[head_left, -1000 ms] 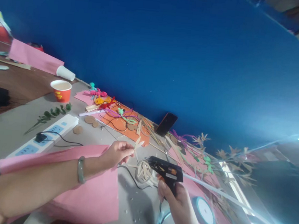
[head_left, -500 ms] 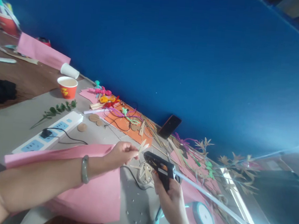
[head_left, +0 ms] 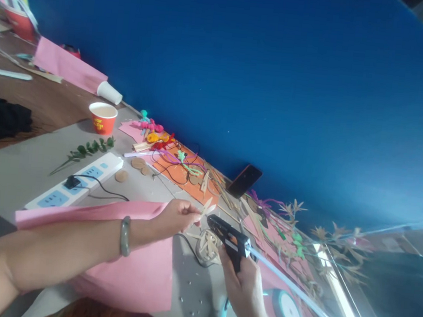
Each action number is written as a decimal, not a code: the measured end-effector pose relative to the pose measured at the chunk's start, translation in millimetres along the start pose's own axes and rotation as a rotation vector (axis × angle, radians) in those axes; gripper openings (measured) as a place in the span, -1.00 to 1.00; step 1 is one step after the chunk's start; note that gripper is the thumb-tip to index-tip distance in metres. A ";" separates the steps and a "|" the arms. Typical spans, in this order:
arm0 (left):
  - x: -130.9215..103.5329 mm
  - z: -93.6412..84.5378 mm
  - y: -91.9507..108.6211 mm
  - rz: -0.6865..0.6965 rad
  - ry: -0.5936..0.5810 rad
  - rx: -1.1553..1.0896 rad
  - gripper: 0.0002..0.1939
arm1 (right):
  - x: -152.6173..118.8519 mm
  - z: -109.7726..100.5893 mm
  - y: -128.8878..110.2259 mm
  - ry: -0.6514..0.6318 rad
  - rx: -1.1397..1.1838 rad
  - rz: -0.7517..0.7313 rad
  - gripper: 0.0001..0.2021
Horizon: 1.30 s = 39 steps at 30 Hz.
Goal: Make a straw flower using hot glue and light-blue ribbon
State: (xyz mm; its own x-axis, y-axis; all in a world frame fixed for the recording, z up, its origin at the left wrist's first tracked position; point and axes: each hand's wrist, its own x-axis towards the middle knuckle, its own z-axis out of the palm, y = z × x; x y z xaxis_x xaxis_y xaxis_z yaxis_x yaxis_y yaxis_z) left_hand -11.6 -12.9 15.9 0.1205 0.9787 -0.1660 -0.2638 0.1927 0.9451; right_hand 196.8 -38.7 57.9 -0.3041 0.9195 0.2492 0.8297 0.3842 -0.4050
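Observation:
My left hand (head_left: 181, 216), with a pale green bangle on its wrist, pinches a small pale piece with pointed, leaf-like blades (head_left: 207, 208). My right hand (head_left: 242, 283) grips a black glue gun (head_left: 232, 237) by its handle. A long translucent glue stick (head_left: 289, 279) sticks out of the gun's rear. The nozzle points left, close to the pale piece; whether the two touch I cannot tell. Just below the gun, a round clear container (head_left: 208, 248) holds more pale strips. Pink paper (head_left: 136, 281) lies under my left forearm.
A white power strip (head_left: 78, 183) with a black plug lies left, near a green leafy sprig (head_left: 85, 150) and a red paper cup (head_left: 103, 118). A phone (head_left: 245, 180) leans on the blue wall. Orange paper (head_left: 180, 173) bears craft bits. A tape roll (head_left: 288, 313) lies right.
The view has shifted slightly, so most things sit a little further right. Both hands keep their hold on the pale piece and the glue gun, in nearly the same pose.

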 end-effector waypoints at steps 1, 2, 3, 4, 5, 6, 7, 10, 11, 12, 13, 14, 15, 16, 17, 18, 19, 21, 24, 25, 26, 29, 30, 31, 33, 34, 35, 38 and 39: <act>-0.1 -0.2 0.0 0.003 -0.002 0.000 -0.83 | -0.4 0.6 1.0 0.005 -0.009 -0.008 -0.58; 0.1 -0.4 -0.4 0.007 -0.004 -0.005 -0.82 | -0.7 1.1 1.8 0.013 -0.016 -0.019 -0.58; 0.5 -0.5 -1.2 0.012 -0.005 -0.012 -0.82 | -0.9 1.5 2.5 0.021 -0.022 -0.027 -0.58; 1.0 -0.6 -2.3 0.018 -0.005 -0.019 -0.81 | -0.9 1.8 3.0 0.023 -0.028 -0.032 -0.58; 1.7 -0.7 -3.6 0.023 -0.007 -0.026 -0.81 | -0.8 2.0 3.3 0.021 -0.034 -0.033 -0.58; 2.4 -0.7 -4.9 0.027 -0.009 -0.034 -0.81 | -0.5 2.1 3.4 0.015 -0.041 -0.032 -0.58; 3.0 -0.8 -6.0 0.032 -0.014 -0.041 -0.80 | -0.2 2.1 3.5 0.008 -0.048 -0.031 -0.58; 3.7 -0.9 -7.8 0.042 -0.030 -0.062 -0.80 | 0.4 1.7 3.3 0.007 -0.071 -0.032 -0.57; 3.6 -0.9 -7.7 0.043 -0.033 -0.067 -0.80 | 0.5 1.4 3.2 0.013 -0.078 -0.032 -0.56; 3.5 -0.9 -7.5 0.044 -0.033 -0.071 -0.80 | 0.4 1.2 3.1 0.015 -0.084 -0.033 -0.55; 3.4 -0.8 -7.3 0.043 -0.033 -0.076 -0.81 | 0.4 1.0 3.1 0.016 -0.091 -0.033 -0.55; 3.3 -0.7 -7.0 0.041 -0.033 -0.082 -0.81 | 0.3 0.8 3.0 0.014 -0.098 -0.033 -0.54; 3.4 -0.6 -6.8 0.039 -0.033 -0.087 -0.81 | 0.2 0.8 3.0 0.011 -0.104 -0.032 -0.54; 3.5 -0.5 -6.8 0.037 -0.035 -0.090 -0.81 | 0.1 0.9 3.1 0.011 -0.109 -0.032 -0.53; 3.6 -0.5 -6.8 0.035 -0.038 -0.090 -0.81 | 0.1 1.1 3.2 0.013 -0.114 -0.032 -0.53; 3.8 -0.5 -6.9 0.035 -0.043 -0.091 -0.81 | 0.0 1.4 3.4 0.020 -0.118 -0.031 -0.52; 3.9 -0.5 -7.1 0.036 -0.046 -0.093 -0.81 | 0.1 1.8 3.6 0.029 -0.121 -0.029 -0.52; 4.2 -0.7 -7.5 0.038 -0.046 -0.095 -0.81 | 0.2 2.4 4.1 0.040 -0.126 -0.019 -0.51; 4.6 -1.0 -8.7 0.033 -0.039 -0.094 -0.81 | 0.8 2.4 4.3 0.030 -0.126 -0.007 -0.51; 4.7 -1.1 -9.2 0.033 -0.040 -0.096 -0.81 | 1.0 2.3 4.2 0.027 -0.128 -0.008 -0.51; 4.9 -1.1 -9.7 0.036 -0.044 -0.103 -0.80 | 1.0 2.2 4.2 0.027 -0.130 -0.010 -0.51; 5.4 -0.7 -10.8 0.041 -0.053 -0.126 -0.81 | 0.5 3.0 4.5 0.039 -0.133 -0.016 -0.50; 5.5 -0.5 -10.8 0.043 -0.055 -0.131 -0.81 | 0.1 3.7 4.8 0.044 -0.132 -0.017 -0.51; 5.5 -0.2 -10.8 0.046 -0.054 -0.136 -0.81 | -0.3 4.4 5.2 0.047 -0.130 -0.019 -0.51; 5.4 0.2 -10.2 0.055 -0.056 -0.150 -0.83 | -0.9 5.6 6.3 0.044 -0.125 -0.022 -0.53; 5.3 0.2 -9.8 0.058 -0.059 -0.154 -0.83 | -1.1 5.9 6.8 0.045 -0.125 -0.022 -0.53; 5.1 0.2 -9.3 0.056 -0.059 -0.154 -0.83 | -1.2 6.1 7.3 0.045 -0.127 -0.021 -0.53; 4.2 -0.2 -7.7 0.039 -0.055 -0.129 -0.82 | -1.3 6.2 8.3 0.039 -0.139 -0.015 -0.53; 3.9 -0.3 -7.2 0.040 -0.054 -0.118 -0.81 | -1.4 6.3 8.5 0.037 -0.141 -0.012 -0.53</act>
State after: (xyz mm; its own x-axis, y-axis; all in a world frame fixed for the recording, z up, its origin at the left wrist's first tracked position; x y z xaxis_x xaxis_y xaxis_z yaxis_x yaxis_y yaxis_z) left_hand -9.5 -10.5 8.3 0.1581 0.9812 -0.1109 -0.3797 0.1641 0.9104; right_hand 201.4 -36.2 48.6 -0.2995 0.9100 0.2867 0.8844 0.3776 -0.2745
